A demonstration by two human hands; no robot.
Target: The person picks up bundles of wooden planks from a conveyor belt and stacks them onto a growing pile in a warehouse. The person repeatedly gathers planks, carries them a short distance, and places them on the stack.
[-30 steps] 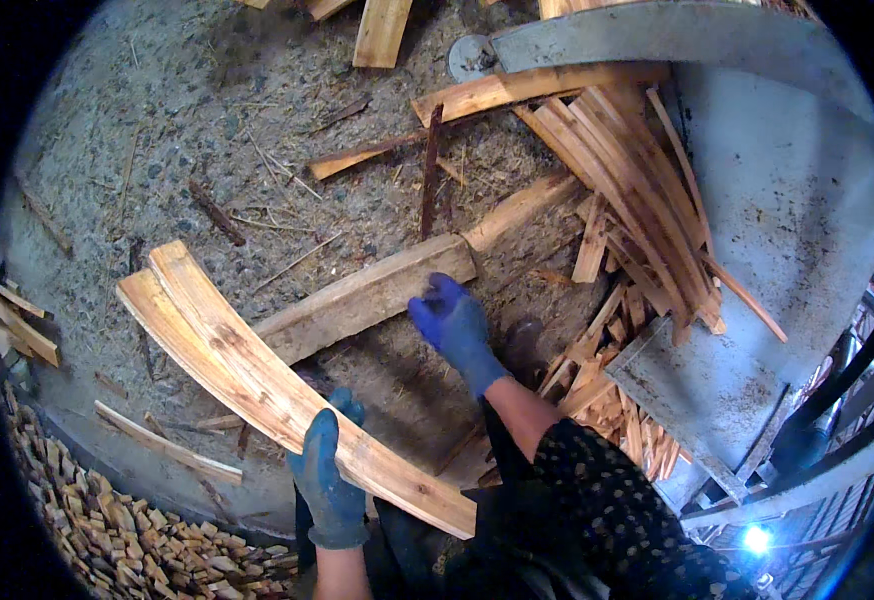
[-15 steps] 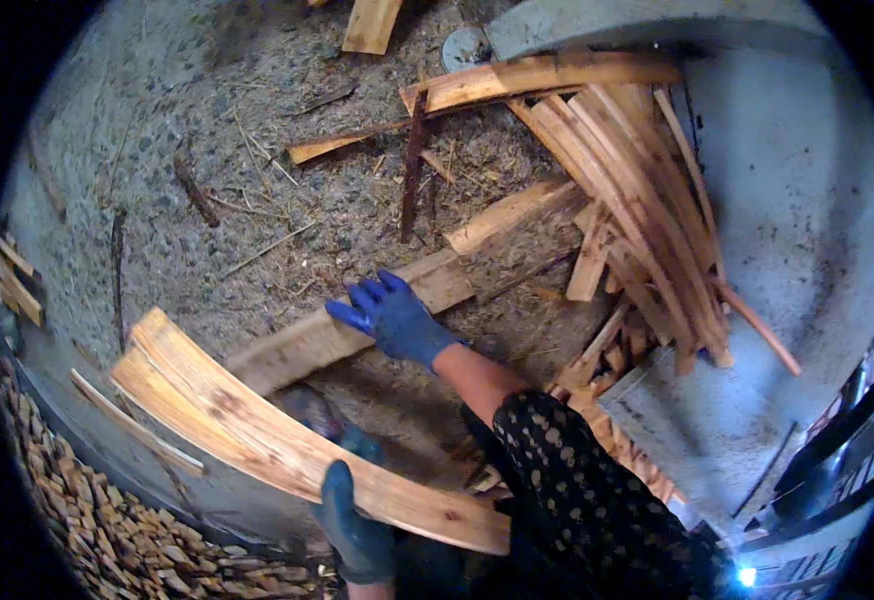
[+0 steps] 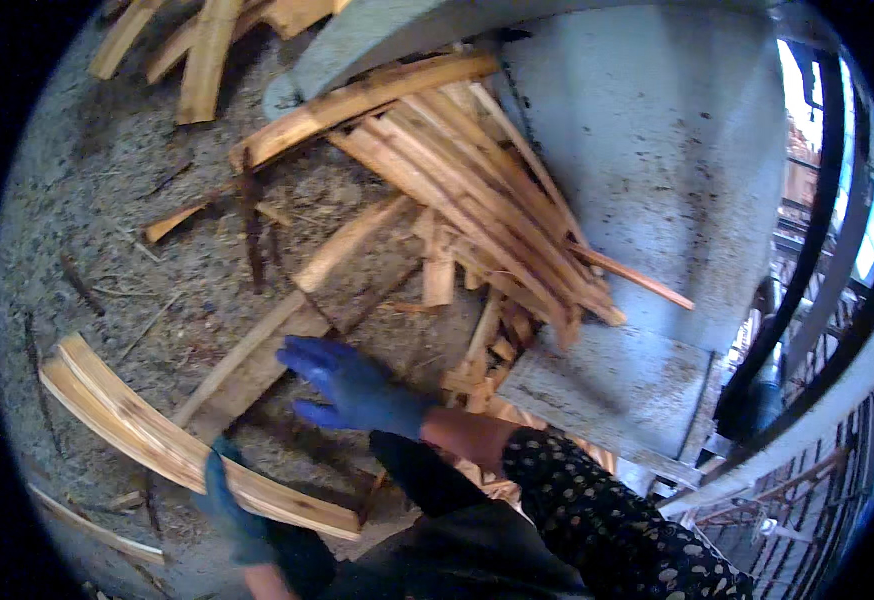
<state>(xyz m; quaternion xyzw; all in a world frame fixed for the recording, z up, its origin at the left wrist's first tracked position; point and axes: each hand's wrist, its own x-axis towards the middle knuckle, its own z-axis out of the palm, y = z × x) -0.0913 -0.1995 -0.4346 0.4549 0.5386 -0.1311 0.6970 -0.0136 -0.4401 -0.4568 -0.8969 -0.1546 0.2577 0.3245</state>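
Note:
My left hand (image 3: 232, 510), in a dark teal glove, grips pale wooden boards (image 3: 137, 415) at the lower left. They look like two pieces lying together, tilted with their edges toward me. My right hand (image 3: 362, 390), in a blue glove, is held out with its fingers spread and nothing in it. Just beyond its fingertips a weathered wooden plank (image 3: 242, 375) lies on the floor. I cannot tell whether the hand touches it. A lighter wood piece (image 3: 352, 243) lies at the plank's far end.
A fanned pile of long wood strips (image 3: 467, 190) leans by a grey metal panel (image 3: 647, 150). One board (image 3: 367, 100) lies across its top. More wood offcuts (image 3: 207, 65) lie at the far left on the gritty floor (image 3: 107, 240). Metal railings (image 3: 797, 500) stand at right.
My view has swung right, so the scene sits further left. My right hand has come off the weathered plank's top. The boards in my left hand have tipped more edge-on.

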